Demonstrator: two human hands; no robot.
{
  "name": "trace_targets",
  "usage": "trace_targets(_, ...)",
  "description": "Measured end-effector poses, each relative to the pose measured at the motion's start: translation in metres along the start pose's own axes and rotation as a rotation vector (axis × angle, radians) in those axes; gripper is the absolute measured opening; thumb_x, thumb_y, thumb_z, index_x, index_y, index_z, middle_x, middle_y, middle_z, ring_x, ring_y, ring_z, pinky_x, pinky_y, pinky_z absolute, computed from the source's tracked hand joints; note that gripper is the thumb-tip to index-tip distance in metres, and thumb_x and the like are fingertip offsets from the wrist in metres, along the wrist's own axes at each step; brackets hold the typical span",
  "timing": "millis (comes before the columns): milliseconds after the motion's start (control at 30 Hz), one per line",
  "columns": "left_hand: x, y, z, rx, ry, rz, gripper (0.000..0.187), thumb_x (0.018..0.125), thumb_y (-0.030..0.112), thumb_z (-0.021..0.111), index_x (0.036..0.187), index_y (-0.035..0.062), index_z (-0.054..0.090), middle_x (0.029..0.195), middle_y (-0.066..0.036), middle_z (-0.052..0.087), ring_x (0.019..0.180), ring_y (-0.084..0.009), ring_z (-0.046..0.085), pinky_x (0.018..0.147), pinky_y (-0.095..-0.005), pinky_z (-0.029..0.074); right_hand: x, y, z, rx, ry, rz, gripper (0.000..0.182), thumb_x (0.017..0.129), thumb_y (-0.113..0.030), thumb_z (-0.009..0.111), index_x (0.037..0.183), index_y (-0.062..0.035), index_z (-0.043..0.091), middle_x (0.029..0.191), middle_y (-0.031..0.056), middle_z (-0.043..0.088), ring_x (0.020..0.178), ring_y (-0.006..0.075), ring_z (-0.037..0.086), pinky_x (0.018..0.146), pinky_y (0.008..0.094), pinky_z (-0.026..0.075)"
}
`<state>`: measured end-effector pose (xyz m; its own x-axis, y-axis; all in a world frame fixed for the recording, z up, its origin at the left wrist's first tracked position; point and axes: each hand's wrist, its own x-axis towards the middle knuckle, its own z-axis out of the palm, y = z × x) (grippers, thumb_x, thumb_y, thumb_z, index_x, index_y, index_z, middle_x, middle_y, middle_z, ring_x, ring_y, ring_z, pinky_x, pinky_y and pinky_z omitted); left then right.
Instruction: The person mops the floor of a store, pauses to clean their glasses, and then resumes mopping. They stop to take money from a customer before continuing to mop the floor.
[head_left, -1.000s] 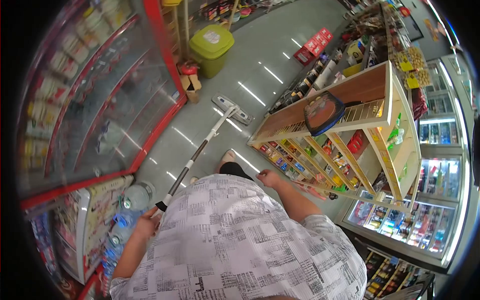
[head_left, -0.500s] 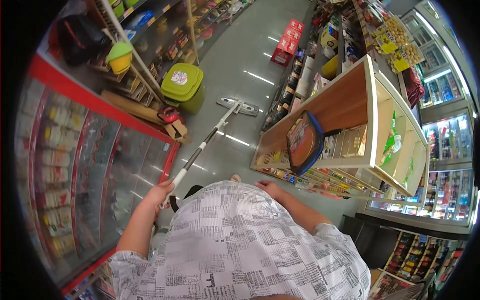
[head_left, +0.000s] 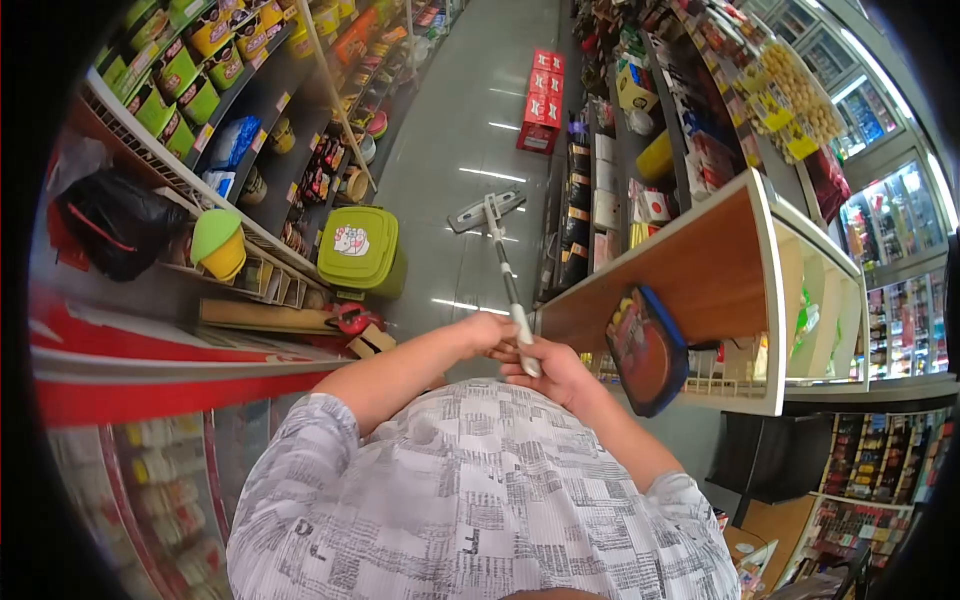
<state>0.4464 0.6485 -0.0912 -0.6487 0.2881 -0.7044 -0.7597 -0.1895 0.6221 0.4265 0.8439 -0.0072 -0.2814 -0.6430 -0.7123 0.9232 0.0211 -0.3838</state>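
A flat mop (head_left: pixel 510 285) with a white and dark pole reaches from in front of my body to its wide grey head, which lies on the aisle floor (head_left: pixel 440 150). Near the top of the pole, my left hand (head_left: pixel 487 334) is closed around it. Just below, at the white end of the handle, my right hand (head_left: pixel 553 372) has its fingers wrapped round the pole. Both hands are close together in front of my patterned shirt.
A green lidded bin (head_left: pixel 360 252) stands left of the mop. Red boxes (head_left: pixel 541 105) stand farther up the aisle. Stocked shelves line both sides. A wooden-backed unit (head_left: pixel 690 270) with a blue-rimmed item (head_left: pixel 648 350) stands at right, a red-framed fridge (head_left: pixel 200 370) at left.
My right hand has come over from my front and taken hold of the mop handle. My left hand and the pole have moved right, and the view has turned.
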Motion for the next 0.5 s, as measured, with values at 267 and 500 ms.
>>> trace_targets(267,0.024,-0.036,-0.127,0.103,0.197,-0.084,0.04,0.102,0.039,0.063,0.126,0.007,0.066,0.09,-0.003,0.066,0.07,-0.0133,0.061,0.061,-0.0309,0.053,0.045,-0.027,0.045,-0.5,0.378,0.001,0.068,0.096,-0.006,0.058,0.16,-0.0158,0.035,0.085,0.008,0.063,0.052,0.0145,0.052,0.042,0.0285,0.042)
trace_targets(500,-0.01,-0.129,-0.169,-0.126,0.342,-0.037,0.037,0.101,0.036,0.065,0.123,0.0071,0.066,0.082,-0.002,0.064,0.069,-0.0118,0.06,0.059,-0.0301,0.051,0.172,-0.115,-0.002,-1.287,0.441,0.003,0.088,0.088,-0.002,0.06,0.165,-0.0121,0.018,0.081,0.0132,0.065,0.052,0.018,0.058,0.04,0.0342,0.043)
